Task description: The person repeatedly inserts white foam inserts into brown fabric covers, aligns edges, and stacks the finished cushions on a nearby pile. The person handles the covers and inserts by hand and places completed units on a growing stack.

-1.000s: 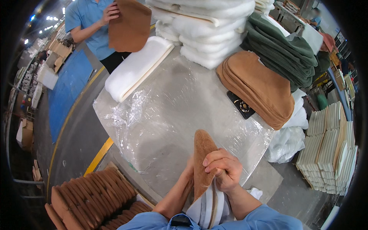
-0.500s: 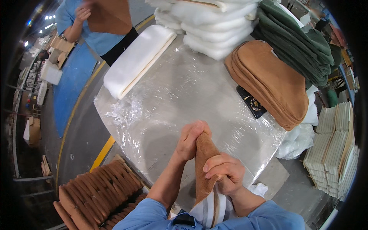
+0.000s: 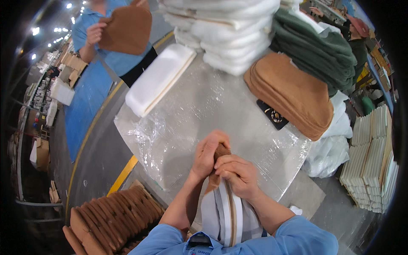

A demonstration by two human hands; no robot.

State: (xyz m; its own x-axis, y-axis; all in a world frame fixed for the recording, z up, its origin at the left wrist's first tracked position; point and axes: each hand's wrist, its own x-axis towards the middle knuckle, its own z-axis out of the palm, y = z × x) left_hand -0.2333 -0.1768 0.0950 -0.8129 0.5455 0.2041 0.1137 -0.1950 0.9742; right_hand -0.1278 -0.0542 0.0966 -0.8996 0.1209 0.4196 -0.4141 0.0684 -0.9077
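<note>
A brown fabric cover [image 3: 212, 183] is bunched between my two hands, above the near edge of the table. My left hand [image 3: 209, 154] grips its far end with bent fingers. Close beside it, my right hand [image 3: 239, 175] is closed on the cover's right edge. Below the hands, a grey and white layered part [image 3: 210, 208] with a thin tan strip along its middle hangs toward my body. Whether this is the cover's inner side or a pad inside it, I cannot tell. My fingers hide much of the brown fabric.
Plastic film covers the table [image 3: 187, 114]. On it lie a white pad [image 3: 159, 80], stacked white padding [image 3: 229, 38], brown covers [image 3: 293, 91], green fabric [image 3: 316, 46] and a black patterned item [image 3: 272, 114]. Brown cushions [image 3: 112, 216] stand at lower left. A co-worker [image 3: 112, 49] holds a brown piece.
My right hand has moved up the cover to beside my left. Less brown fabric and more of the grey and white part show now. The co-worker's brown piece faces me more fully.
</note>
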